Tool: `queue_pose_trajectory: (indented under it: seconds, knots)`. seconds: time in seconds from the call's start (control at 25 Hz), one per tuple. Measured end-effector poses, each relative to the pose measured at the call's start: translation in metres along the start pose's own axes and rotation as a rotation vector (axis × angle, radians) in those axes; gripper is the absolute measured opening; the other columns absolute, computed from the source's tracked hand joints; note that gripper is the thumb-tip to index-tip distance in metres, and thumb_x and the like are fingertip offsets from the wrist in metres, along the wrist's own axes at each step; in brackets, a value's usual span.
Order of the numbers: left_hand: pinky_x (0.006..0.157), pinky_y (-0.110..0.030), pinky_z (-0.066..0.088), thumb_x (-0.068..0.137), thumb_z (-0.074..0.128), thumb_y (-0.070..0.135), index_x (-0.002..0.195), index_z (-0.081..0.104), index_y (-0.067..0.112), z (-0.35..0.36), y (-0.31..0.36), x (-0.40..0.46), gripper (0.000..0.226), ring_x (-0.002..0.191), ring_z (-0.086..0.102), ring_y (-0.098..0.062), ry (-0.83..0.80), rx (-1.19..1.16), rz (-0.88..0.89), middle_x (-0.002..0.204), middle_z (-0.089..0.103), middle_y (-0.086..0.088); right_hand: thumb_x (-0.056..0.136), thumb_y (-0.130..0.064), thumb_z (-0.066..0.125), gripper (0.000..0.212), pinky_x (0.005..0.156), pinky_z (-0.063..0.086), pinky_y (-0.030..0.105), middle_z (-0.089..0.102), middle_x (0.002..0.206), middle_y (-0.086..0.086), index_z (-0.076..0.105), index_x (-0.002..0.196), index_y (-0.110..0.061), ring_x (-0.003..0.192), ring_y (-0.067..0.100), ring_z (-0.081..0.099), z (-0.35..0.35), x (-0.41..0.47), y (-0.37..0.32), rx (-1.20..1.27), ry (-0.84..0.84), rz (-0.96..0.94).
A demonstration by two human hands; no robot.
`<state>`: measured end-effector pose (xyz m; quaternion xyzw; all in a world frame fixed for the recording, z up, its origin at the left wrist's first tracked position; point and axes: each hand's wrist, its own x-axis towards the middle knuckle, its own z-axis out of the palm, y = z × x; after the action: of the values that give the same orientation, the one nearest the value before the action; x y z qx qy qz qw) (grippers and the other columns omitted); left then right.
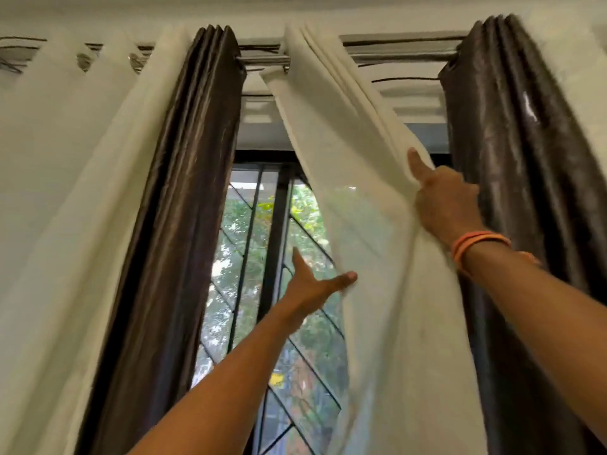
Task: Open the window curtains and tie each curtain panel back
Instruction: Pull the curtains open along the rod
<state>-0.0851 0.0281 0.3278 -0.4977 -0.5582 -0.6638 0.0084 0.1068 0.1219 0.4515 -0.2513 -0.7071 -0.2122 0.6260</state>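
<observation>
Cream fabric is filling the left side, a wide cream panel hanging beside a dark brown panel. Right of the window, a second cream curtain is hanging bunched against another brown panel on the rod. The right hand is gripping its folds, and the left hand, fingers spread, is touching its edge.

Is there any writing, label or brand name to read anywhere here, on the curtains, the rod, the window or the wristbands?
None: no words, numbers or signs show.
The white curtain, dark curtains, rod and window are plain.
The orange wristbands on the right hand show no print.
</observation>
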Motion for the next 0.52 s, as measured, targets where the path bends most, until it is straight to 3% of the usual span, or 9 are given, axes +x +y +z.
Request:
queue_pose_trajectory:
  seconds: [0.08,0.16,0.28,0.32,0.44,0.52]
  knots:
    - [0.104,-0.051,0.045,0.076,0.082,0.033,0.152,-0.010,0.039,0.055,0.017,0.006,0.119,0.132,0.048,-0.028,-0.104,0.033,0.114,0.158,0.027,-0.009,0.092,-0.002,0.043,0.068,0.097,0.034,0.059,0.051,0.119,0.027,0.030,0.152,-0.030,0.103,0.047,0.057,-0.019,0.004,0.057,-0.160,0.050,0.018]
    - [0.102,-0.048,0.047,0.079,0.075,0.031,0.153,-0.002,0.040,0.113,0.041,0.003,0.107,0.123,0.058,-0.028,-0.119,0.076,0.242,0.155,0.035,-0.009,0.089,-0.003,0.049,0.069,0.097,0.032,0.064,0.048,0.126,0.029,0.033,0.151,-0.029,0.103,0.049,0.057,-0.030,-0.004,0.112,-0.285,0.057,0.050]
    - [0.093,-0.026,0.051,0.083,0.063,0.020,0.153,0.018,0.035,0.182,0.072,-0.003,0.085,0.105,0.066,-0.005,-0.202,0.042,0.377,0.143,0.048,0.003,0.085,-0.002,0.055,0.075,0.097,0.030,0.062,0.034,0.134,0.028,0.034,0.150,-0.031,0.107,0.051,0.049,-0.044,-0.027,0.189,-0.340,-0.017,0.183]
    - [0.097,-0.024,0.048,0.084,0.063,0.017,0.152,0.024,0.033,0.201,0.079,-0.005,0.080,0.112,0.063,-0.008,-0.244,0.043,0.390,0.144,0.049,0.005,0.086,-0.001,0.053,0.073,0.097,0.030,0.059,0.034,0.129,0.027,0.035,0.150,-0.030,0.102,0.051,0.049,-0.051,-0.035,0.209,-0.324,-0.026,0.223]
    - [0.106,-0.044,0.044,0.079,0.064,0.026,0.151,0.027,0.029,0.237,0.078,-0.012,0.081,0.123,0.056,-0.033,-0.363,0.132,0.380,0.148,0.046,-0.005,0.090,-0.003,0.046,0.067,0.093,0.033,0.056,0.040,0.121,0.027,0.033,0.151,-0.029,0.091,0.046,0.049,-0.057,-0.047,0.236,-0.350,-0.048,0.260]
    - [0.107,-0.037,0.042,0.084,0.065,0.019,0.151,0.029,0.021,0.236,0.069,-0.013,0.076,0.128,0.051,-0.033,-0.358,0.192,0.401,0.148,0.043,-0.010,0.088,-0.005,0.049,0.072,0.099,0.030,0.061,0.039,0.125,0.028,0.029,0.153,-0.028,0.086,0.043,0.049,-0.050,-0.048,0.229,-0.375,-0.079,0.265]
